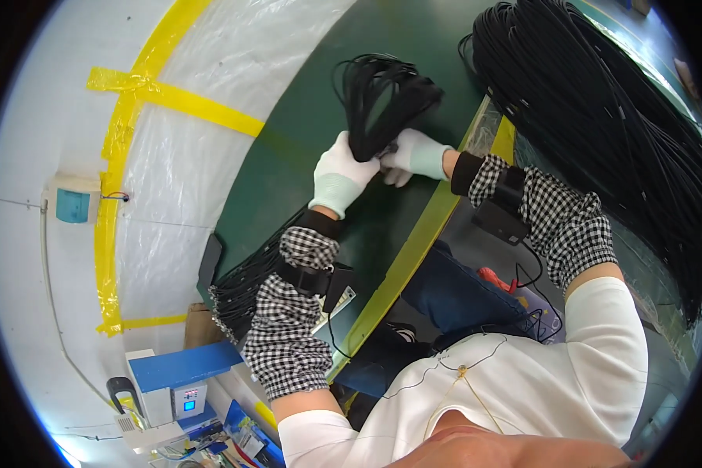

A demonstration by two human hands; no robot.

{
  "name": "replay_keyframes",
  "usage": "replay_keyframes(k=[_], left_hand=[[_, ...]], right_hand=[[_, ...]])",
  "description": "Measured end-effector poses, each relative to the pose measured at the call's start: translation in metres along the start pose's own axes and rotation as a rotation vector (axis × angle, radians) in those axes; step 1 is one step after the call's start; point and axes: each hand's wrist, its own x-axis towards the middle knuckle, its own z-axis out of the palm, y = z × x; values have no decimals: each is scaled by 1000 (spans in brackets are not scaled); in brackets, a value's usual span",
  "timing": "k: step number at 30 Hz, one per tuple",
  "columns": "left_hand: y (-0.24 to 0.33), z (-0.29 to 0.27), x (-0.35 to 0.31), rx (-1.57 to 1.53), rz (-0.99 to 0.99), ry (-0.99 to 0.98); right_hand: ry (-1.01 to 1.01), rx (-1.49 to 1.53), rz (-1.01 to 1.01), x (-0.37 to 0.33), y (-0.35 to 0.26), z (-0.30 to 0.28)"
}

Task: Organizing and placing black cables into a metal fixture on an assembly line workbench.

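A coiled bundle of thin black cables (384, 101) is held over a dark green table (304, 148). My left hand (340, 178), in a pale glove, grips the bundle's lower end. My right hand (415, 154), also gloved, holds the same end from the other side, fingers closed around it. Both forearms wear black-and-white checked sleeve covers with black wrist straps.
A very large heap of black cables (600, 132) fills the table's right side. Another flat bunch of black cables (246, 285) lies at the table's left end under my left forearm. Yellow tape (117, 156) marks the pale floor; a blue-and-white machine (175, 382) stands lower left.
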Motion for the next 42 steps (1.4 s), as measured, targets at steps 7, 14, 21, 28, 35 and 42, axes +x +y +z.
replay_keyframes(k=[7, 14, 21, 28, 35, 42], left_hand=[[18, 42, -51, 261, 13, 186], [8, 80, -57, 533, 43, 238], [18, 76, -52, 331, -151, 142], [1, 55, -49, 68, -342, 213], [-40, 34, -14, -70, -199, -148], [-23, -14, -14, -440, -153, -385]], right_hand=[[-521, -1019, 255, -83, -103, 11], [59, -1450, -221, 5, -113, 60], [1, -1594, 104, 60, -88, 55], [564, -1128, -787, -36, -80, 69], [528, -995, -599, -96, 6, 63], [396, -731, -405, -59, 24, 47]])
